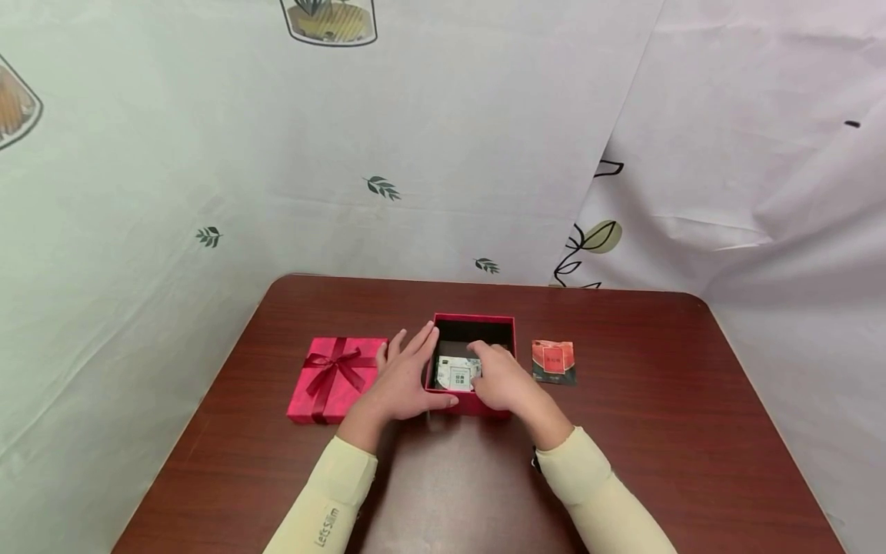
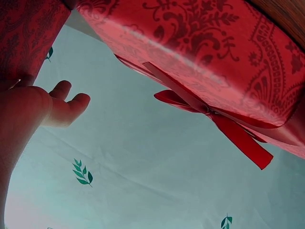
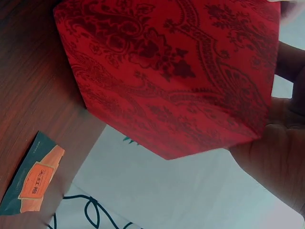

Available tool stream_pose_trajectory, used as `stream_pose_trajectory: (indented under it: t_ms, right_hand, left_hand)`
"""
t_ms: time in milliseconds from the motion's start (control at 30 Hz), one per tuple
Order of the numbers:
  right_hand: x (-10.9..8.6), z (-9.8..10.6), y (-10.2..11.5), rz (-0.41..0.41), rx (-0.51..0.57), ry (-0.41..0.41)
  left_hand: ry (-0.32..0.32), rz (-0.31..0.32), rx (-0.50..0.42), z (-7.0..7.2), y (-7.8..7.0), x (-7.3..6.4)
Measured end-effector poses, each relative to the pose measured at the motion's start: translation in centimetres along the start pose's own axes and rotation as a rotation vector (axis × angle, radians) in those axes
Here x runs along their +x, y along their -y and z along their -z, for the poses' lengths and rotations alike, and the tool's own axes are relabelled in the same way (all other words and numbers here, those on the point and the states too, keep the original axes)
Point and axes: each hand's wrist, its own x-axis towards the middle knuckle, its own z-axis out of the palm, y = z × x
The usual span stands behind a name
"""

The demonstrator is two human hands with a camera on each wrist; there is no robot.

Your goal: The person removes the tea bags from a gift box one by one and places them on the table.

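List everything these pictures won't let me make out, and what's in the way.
Head view: the pale packet's lower right corner, behind the right hand.
Head view: whether that hand pinches the packet; the contact is too small.
Head view: the red box's floor under packet and hand.
Right wrist view: the box's inside, behind its outer wall.
Left wrist view: part of the left hand, cut off by the left edge.

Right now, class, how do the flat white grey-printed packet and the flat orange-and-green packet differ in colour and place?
The white packet is pale; the orange packet is vivid. The white packet sits inside the open red box; the orange packet lies on the brown table. The right hand is at the white packet's edge; neither hand is at the orange packet. Both carry a framed label.
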Motion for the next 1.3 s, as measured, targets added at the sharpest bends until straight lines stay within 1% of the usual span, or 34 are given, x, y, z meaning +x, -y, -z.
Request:
stream_pose_trajectory:
  t_ms: [333,533,933,1133,1300]
  right_hand:
    - [1.3,-0.5,0.6,-0.086,-0.036,0.092]
    - [1.8,-0.8,0.5,-0.09,-0.028,0.128]
    - [1.7,-0.8,0.5,-0.055,0.003,0.099]
    - [1.9,-1.0,0.3,-0.026,-0.015,0.085]
    - [1.8,-0.9,0.3,-0.035,-0.002,0.069]
  left_hand:
    - [-0.014,-0.012,-0.004,0.1,-0.1,-0.1]
    - [-0.011,-0.011,-0.011,0.1,0.0,-0.1]
    - [-0.015,-0.014,-0.006,0.1,0.0,-0.1]
    - [-0.016,-0.013,-0.002,0.1,-0.1,-0.1]
    - [-0.016,-0.01,0.006,0.1,-0.1,-0.1]
